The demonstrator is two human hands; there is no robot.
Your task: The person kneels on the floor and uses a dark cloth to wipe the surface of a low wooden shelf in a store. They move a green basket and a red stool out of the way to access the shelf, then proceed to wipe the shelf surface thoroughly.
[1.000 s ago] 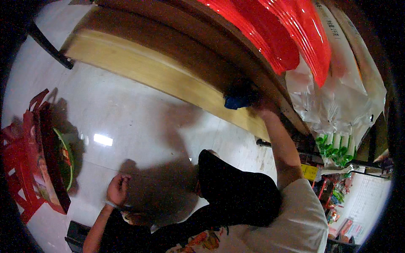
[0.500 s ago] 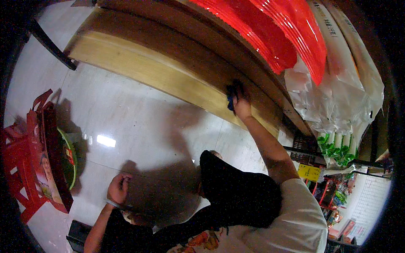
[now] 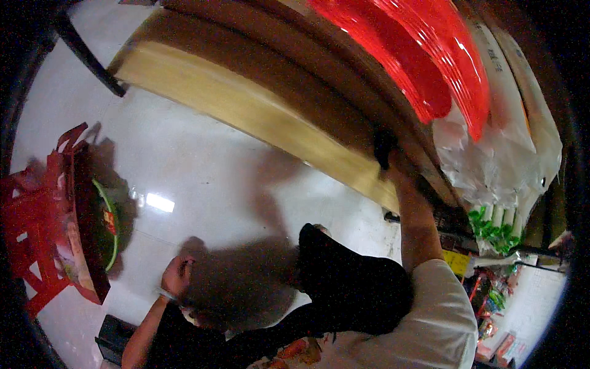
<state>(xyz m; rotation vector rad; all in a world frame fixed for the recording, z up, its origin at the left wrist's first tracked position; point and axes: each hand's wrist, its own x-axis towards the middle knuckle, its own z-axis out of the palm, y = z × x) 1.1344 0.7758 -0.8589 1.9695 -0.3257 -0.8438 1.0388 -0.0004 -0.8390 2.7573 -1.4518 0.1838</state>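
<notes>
A dark cloth (image 3: 384, 147) sits pressed against the front edge of a long wooden counter (image 3: 246, 104), toward that edge's right end, where the pale lower board meets the darker brown band above it. The person's right hand (image 3: 399, 169) is on the cloth from just below and to the right, closed around it, though the blur hides how the fingers lie. The right forearm rises from a white short sleeve (image 3: 442, 313) at the lower right. The left hand (image 3: 177, 275) hangs low over the white tiled floor (image 3: 203, 178), well apart from the counter, loosely curled; whether it holds anything cannot be told. A dark trouser knee (image 3: 344, 277) juts forward between the two arms and throws a shadow on the tiles. Above the counter's right end lie glossy red plastic sheets (image 3: 424, 55), and beside them, further right, white plastic bags (image 3: 510, 147) with green-topped packs (image 3: 491, 224) below. At the floor's left edge stands a red plastic stool (image 3: 31, 234) with a dark round tray (image 3: 92, 227) leaning against it.
</notes>
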